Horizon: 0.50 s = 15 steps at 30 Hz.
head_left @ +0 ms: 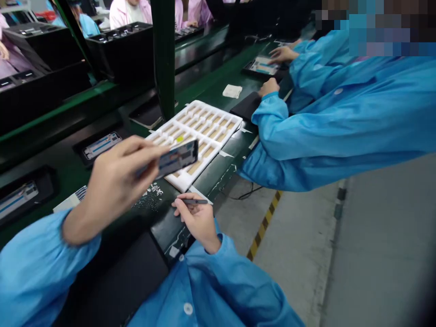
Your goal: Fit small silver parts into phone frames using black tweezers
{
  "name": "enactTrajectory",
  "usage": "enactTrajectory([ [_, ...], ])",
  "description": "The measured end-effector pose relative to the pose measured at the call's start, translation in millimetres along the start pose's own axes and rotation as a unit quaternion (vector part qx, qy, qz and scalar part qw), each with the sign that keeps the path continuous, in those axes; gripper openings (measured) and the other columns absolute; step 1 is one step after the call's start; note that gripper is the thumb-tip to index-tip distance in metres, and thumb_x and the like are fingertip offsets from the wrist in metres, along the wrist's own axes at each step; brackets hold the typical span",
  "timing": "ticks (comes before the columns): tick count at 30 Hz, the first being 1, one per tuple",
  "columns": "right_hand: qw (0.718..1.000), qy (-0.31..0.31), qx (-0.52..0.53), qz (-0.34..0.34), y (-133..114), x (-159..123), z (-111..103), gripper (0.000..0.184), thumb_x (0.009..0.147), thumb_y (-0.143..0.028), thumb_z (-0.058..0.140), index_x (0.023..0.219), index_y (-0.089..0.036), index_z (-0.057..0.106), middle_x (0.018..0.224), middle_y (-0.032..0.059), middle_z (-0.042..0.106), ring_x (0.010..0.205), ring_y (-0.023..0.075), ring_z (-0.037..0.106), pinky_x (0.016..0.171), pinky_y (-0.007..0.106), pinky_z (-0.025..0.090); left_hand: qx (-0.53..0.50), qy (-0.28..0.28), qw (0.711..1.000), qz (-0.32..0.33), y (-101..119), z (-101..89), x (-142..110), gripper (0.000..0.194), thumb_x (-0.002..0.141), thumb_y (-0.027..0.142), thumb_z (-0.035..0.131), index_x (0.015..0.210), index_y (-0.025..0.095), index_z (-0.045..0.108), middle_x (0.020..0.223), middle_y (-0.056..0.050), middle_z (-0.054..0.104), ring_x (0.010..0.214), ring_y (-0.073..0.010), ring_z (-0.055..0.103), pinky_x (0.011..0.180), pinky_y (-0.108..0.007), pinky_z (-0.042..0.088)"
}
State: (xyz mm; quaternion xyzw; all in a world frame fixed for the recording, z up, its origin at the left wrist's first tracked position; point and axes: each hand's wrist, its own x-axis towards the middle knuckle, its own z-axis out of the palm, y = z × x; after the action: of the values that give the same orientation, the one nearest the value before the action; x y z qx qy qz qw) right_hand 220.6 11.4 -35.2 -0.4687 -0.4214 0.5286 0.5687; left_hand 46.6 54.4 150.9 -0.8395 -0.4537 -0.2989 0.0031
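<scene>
L hand (117, 181) pinching smartphone (180, 159) by end | R hand (199, 221) holding blk pen-like tool (196, 201) | wht compartmented tray (182, 182) lying 12 o'clk of R hand

Smocked workers (340, 118) along a green bench (207, 93) show a factory.

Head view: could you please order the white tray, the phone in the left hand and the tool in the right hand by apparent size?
1. White tray, clearly largest.
2. Phone, partly hidden by the left hand.
3. Tool, slimmest and smallest.
</scene>
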Motion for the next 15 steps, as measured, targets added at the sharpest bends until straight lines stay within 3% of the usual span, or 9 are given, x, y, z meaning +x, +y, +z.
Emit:
enactTrajectory([
  [4, 0.998, -0.048, -0.039, -0.001, -1, 4, 0, 0.03, 0.09, -0.045, 0.081, 0.101, -0.017, 0.077, 0.079, 0.0064, 0.081, 0.066, 0.0199, 0.078, 0.059, 0.029, 0.065, 0.013, -0.087, 0.996, -0.021, -1, -27.8, -89, 0.045, 0.106, 0.027, 0.055, 0.146, 0.045, 0.062, 0.13, 0.0, 0.072, 0.107, -0.0214, 0.073, 0.085, -0.033, 0.063],
  [8, 0.992, -0.046, -0.114, -0.031, 0, 4, 11, 0.023, 0.093, -0.038, 0.078, 0.102, -0.017, 0.08, 0.087, 0.0087, 0.083, 0.073, 0.0221, 0.081, 0.068, 0.031, 0.068, -0.02, -0.166, 0.984, -0.053, 3, -31.0, -160, 0.052, 0.107, 0.026, 0.052, 0.155, 0.046, 0.054, 0.136, -0.002, 0.071, 0.114, -0.0238, 0.074, 0.087, -0.03, 0.066],
  [11, 0.987, -0.028, -0.151, -0.044, 1, 3, 19, 0.019, 0.093, -0.035, 0.076, 0.098, -0.017, 0.08, 0.083, 0.0084, 0.082, 0.067, 0.0218, 0.08, 0.065, 0.031, 0.067, -0.034, -0.179, 0.98, -0.079, 6, -26.5, -191, 0.055, 0.107, 0.022, 0.052, 0.157, 0.045, 0.053, 0.138, -0.002, 0.071, 0.12, -0.024, 0.074, 0.093, -0.03, 0.067],
  [15, 0.981, -0.021, -0.182, -0.057, 2, 2, 20, 0.019, 0.094, -0.036, 0.076, 0.098, -0.018, 0.08, 0.084, 0.0085, 0.083, 0.067, 0.0215, 0.08, 0.065, 0.031, 0.068, -0.012, -0.171, 0.982, -0.083, 5, -21.2, -214, 0.055, 0.108, 0.022, 0.051, 0.16, 0.041, 0.051, 0.14, -0.004, 0.071, 0.123, -0.0252, 0.073, 0.098, -0.033, 0.066],
])
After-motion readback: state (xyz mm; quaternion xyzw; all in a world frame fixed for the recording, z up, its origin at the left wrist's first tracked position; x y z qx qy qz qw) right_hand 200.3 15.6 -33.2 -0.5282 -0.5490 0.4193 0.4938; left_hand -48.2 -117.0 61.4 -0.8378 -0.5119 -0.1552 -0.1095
